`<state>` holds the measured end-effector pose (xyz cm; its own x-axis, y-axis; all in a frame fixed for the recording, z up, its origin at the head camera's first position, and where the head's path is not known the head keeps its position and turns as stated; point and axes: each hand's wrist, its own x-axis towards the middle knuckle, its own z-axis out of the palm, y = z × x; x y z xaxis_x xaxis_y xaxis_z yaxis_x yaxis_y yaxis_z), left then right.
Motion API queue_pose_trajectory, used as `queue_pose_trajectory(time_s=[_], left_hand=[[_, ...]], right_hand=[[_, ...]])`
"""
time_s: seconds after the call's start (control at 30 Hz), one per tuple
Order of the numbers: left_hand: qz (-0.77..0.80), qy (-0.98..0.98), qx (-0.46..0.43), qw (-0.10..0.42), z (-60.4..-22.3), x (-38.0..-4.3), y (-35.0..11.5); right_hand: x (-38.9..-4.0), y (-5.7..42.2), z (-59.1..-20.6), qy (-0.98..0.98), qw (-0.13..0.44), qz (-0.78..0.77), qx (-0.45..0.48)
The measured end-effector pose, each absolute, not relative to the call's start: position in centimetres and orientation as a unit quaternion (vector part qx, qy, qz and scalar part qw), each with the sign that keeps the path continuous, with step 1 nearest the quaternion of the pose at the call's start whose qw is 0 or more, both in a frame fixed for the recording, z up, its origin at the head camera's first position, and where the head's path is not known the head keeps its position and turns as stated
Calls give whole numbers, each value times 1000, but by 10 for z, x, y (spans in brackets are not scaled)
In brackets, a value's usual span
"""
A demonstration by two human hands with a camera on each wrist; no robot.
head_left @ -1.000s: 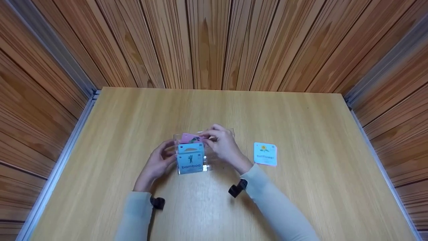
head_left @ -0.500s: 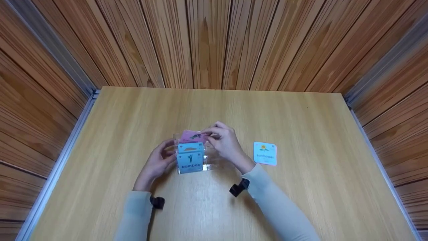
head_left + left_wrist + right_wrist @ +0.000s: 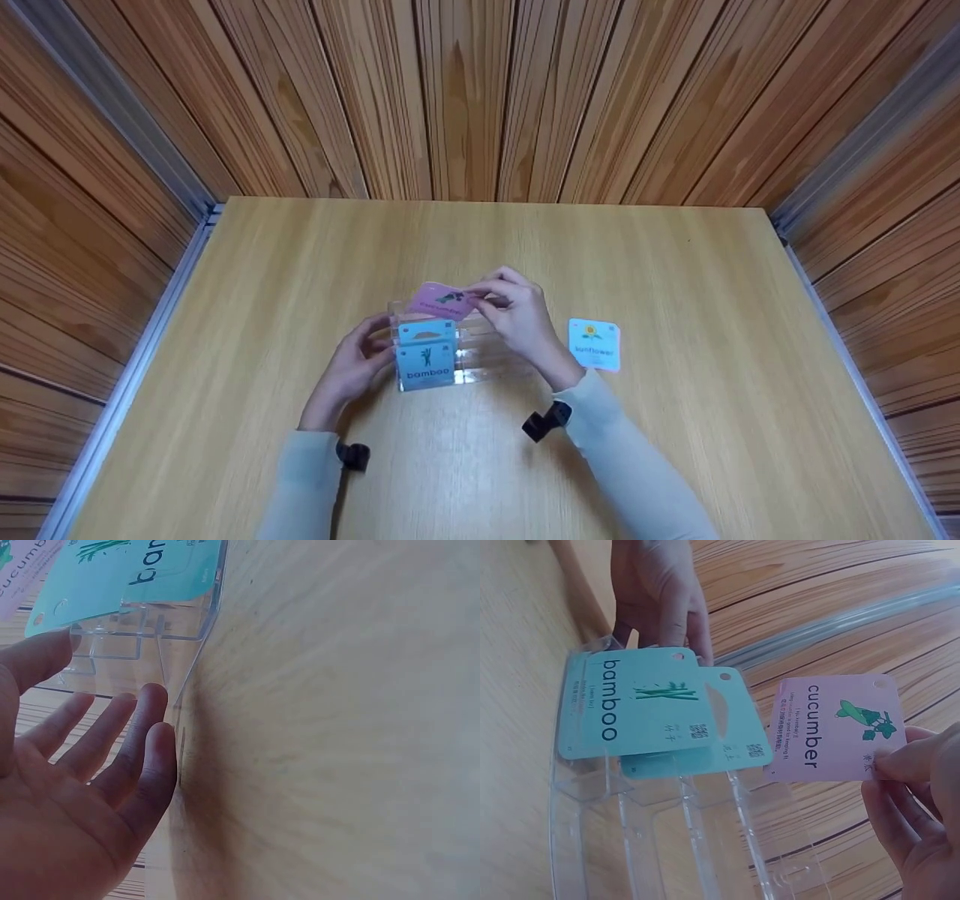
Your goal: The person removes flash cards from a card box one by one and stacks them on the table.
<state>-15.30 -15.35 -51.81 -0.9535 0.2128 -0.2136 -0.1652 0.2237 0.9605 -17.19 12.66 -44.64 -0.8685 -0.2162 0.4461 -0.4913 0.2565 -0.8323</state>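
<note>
The right hand pinches a pink, round-cornered square card printed "cucumber" with a green plant picture, thumb and fingers closing on its right edge. The card is tilted at the back left part of a clear plastic stepped rack, behind the blue cards; whether its lower edge touches the rack cannot be told. The left hand is at the left end of the rack, its fingers loosely bent and its thumb beside the cards; how firmly it touches the plastic cannot be told. At the front of the rack's left side leans a light-blue square card printed "bamboo" with green stalks, and just behind it, partly covered, a second light-blue card with a brownish mound-like shape. Well to the right of the rack, a light-blue card with a yellow flower, printed "sunflower", lies flat on the pale wooden surface, a pink edge showing along its border. Both forearms wear pale sleeves, with a small black device on each wrist. Brown wood-grain panels rise behind the surface and at both sides, with grey metal rails at the corners.
</note>
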Motion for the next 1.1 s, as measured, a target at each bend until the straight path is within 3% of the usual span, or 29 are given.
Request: queue_pose_trajectory(time_s=[0.43, 0.7, 0.87, 1.1], left_hand=[[618, 771, 8, 155, -518, -155, -153], [621, 766, 15, 169, -491, -146, -149], [619, 770, 22, 153, -509, -151, -152], [620, 771, 15, 147, -519, -153, -153]], right_hand=[[-152, 150, -422, -789, 150, 564, 193], [-148, 175, -417, -794, 174, 551, 188], [-147, 192, -416, -809, 183, 531, 174], [-160, 232, -445, -831, 175, 510, 134]])
